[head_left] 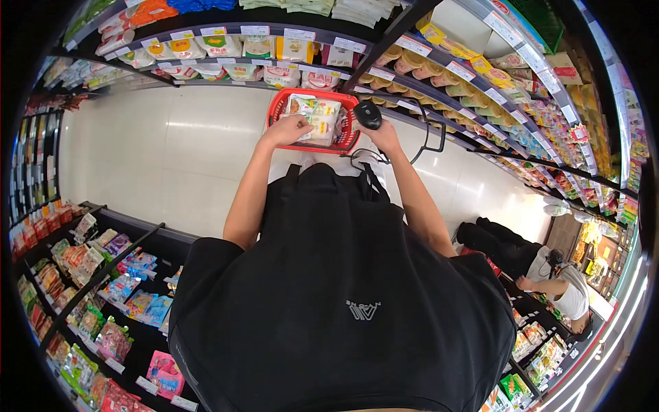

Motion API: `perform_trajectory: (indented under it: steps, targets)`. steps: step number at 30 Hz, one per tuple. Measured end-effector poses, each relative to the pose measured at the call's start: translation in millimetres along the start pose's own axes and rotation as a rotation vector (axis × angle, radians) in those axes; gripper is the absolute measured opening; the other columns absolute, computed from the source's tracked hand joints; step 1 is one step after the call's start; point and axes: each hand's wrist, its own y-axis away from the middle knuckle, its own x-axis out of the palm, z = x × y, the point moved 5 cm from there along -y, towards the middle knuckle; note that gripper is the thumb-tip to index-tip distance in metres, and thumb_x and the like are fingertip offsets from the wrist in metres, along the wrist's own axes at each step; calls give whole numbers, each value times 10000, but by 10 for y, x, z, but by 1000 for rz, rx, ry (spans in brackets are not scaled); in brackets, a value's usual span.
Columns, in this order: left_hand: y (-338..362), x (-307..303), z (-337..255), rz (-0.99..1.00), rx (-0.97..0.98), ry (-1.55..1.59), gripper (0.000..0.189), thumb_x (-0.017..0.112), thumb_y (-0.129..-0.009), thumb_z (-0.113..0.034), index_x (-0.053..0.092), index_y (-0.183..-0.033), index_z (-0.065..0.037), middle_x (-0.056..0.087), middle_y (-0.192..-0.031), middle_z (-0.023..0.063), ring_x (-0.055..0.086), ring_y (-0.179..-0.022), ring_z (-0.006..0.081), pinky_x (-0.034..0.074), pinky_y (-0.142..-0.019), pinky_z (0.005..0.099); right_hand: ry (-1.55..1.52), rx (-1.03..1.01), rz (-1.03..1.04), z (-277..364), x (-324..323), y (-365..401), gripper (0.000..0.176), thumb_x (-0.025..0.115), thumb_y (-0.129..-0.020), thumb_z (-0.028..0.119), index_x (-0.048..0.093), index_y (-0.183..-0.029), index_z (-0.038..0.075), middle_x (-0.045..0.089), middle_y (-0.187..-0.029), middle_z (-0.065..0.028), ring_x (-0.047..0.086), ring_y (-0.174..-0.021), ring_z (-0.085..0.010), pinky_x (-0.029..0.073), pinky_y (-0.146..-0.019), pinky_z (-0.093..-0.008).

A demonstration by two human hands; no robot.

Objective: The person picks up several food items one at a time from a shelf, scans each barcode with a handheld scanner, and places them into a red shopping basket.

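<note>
Black short-sleeved T-shirt (343, 288); small grey chest logo (362, 310)

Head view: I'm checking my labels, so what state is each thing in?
basket: full of packets
packet: in the basket, gripped by the left hand
scanner: held in the right hand, cord hanging
shelves: stocked

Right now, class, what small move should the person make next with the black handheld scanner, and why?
Probably swing the black handheld scanner in the right hand slightly toward the white printed packet. The left hand holds that packet in the red plastic basket, and the scanner sits at the basket's edge, not over the packet.
</note>
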Motion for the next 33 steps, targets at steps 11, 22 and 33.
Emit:
perform_trajectory:
  steps: [11, 22, 33]
  targets:
    - [-84, 90, 67, 56, 7, -50, 419, 586, -868, -401, 627, -987, -1, 669, -922, 173, 644, -879, 281, 490, -763, 361, 27, 170, -54, -491, -12, 178, 464, 741, -707, 446, 698, -895, 24, 684, -795, -169, 673, -788, -283, 500, -728, -373]
    - [-554, 482, -643, 193, 178, -137, 350, 611, -866, -334, 602, -1019, -19, 662, -924, 160, 642, -860, 272, 492, -779, 364, -50, 352, -187, -934, -571, 759, 529, 755, -677, 449, 670, -899, -23, 666, -830, -230, 658, -844, -353, 504, -754, -408]
    - [-968, 461, -3160, 19, 612, 47, 212, 623, -875, -156, 604, -999, 14, 667, -862, 83, 614, -763, 145, 487, -706, 281, -94, 409, -395, -1743, -1440, 979, 454, 774, -675, 374, 657, -832, -36, 662, -791, -222, 662, -787, -338, 502, -721, -412]
